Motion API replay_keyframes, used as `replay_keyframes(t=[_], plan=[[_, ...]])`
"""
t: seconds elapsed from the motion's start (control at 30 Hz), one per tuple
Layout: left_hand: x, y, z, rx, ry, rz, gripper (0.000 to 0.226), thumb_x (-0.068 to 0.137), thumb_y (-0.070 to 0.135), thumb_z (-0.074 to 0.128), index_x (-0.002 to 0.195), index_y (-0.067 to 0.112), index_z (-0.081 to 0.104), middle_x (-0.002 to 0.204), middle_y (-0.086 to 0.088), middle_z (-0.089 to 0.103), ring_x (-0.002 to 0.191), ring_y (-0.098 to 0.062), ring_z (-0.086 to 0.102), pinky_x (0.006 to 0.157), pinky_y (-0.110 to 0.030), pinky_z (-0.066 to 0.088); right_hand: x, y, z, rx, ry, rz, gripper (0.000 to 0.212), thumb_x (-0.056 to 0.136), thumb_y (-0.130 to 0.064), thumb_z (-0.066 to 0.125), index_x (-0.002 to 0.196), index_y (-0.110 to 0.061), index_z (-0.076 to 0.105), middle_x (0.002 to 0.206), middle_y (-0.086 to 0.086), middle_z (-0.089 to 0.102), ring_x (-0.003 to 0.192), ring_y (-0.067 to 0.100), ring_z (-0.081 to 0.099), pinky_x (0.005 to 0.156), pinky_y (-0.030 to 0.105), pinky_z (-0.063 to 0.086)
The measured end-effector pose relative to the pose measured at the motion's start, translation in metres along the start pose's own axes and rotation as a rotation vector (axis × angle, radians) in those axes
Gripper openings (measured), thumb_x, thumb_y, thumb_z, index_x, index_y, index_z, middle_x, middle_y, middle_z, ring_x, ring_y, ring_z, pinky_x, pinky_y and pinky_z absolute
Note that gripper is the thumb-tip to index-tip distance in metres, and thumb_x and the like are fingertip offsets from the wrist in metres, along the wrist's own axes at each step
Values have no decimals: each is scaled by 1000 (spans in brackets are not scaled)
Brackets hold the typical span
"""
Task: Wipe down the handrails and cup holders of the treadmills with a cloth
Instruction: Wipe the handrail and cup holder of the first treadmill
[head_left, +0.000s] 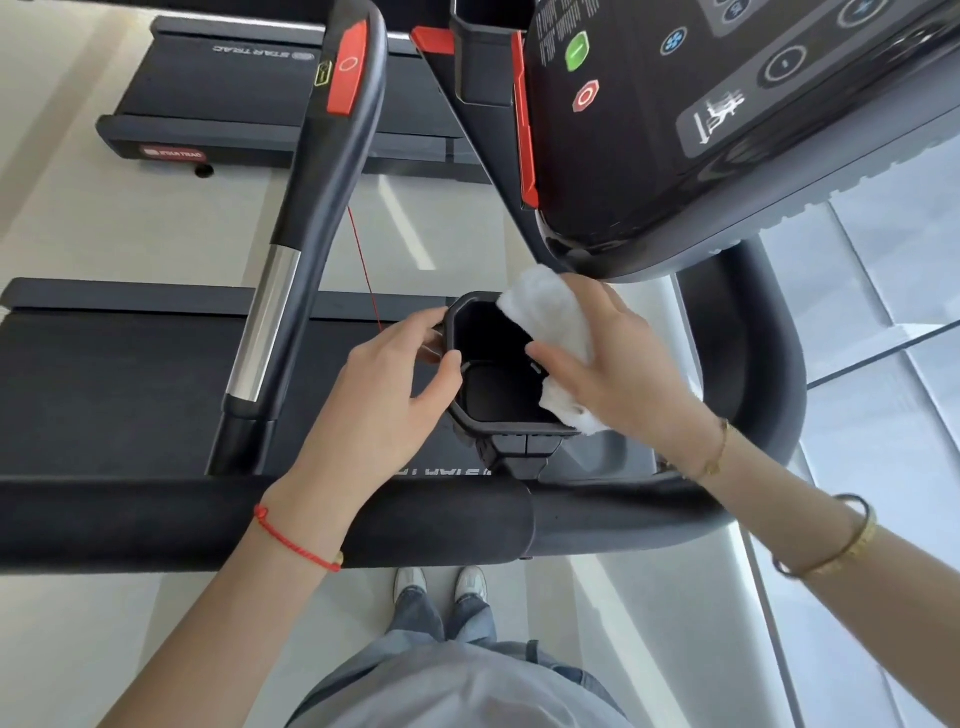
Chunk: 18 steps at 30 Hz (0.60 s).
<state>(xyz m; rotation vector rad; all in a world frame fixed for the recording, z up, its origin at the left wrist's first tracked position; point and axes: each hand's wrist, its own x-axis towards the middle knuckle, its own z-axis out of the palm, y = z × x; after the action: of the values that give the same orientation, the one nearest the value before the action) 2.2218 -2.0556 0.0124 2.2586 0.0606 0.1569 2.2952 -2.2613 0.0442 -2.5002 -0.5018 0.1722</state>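
Currently: black octagonal plastic cup holder (498, 364) sits mid-frame, mounted just past padded black front handrail (260, 519), below glossy black console (727, 130). Right hand (618, 374) clamps folded white cloth (550, 317) against holder's right rim. Left hand (395, 389) grips left rim, thumb over edge. Silver-banded side handrail (270, 312) to left.

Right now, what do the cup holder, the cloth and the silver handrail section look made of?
Cup holder: matte black moulded plastic, probably.
Cloth: white, fluffy, likely microfibre or terry.
Silver handrail section: polished metal by its streaky reflections, possibly chrome-look plastic.
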Motion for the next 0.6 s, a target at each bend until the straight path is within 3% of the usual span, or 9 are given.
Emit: replay_keyframes(t=[0.2,0.27,0.43,0.6], plan=[[-1,0,1,6,1,-10,42,92,43,47,133,36,51,106,24,62,102,11,56,89,-6,42,32,-4,-16,-252,-241,-416,62,91,-34,64,143,-11,40,142,4,49,127,25,48,105,29,36],[-1,0,1,4,1,-15,43,92,43,47,133,34,52,106,24,61,102,11,56,90,-8,42,44,-11,-15,-324,-290,-494,62,91,-34,64,144,-13,39,141,1,50,122,24,52,99,39,43],[-2,1,0,-3,12,-26,44,92,42,48,134,32,53,108,26,59,104,11,55,91,-12,46,53,-21,-7,-419,-272,-567,56,91,-34,61,141,-18,41,127,-3,55,105,22,56,81,41,48],[-2,2,-2,-8,-2,-27,47,91,45,47,137,35,51,116,19,63,109,2,58,99,-29,49,35,0,-15,-370,-256,-537,62,95,-36,56,146,-8,33,140,8,47,122,28,48,103,41,40]])
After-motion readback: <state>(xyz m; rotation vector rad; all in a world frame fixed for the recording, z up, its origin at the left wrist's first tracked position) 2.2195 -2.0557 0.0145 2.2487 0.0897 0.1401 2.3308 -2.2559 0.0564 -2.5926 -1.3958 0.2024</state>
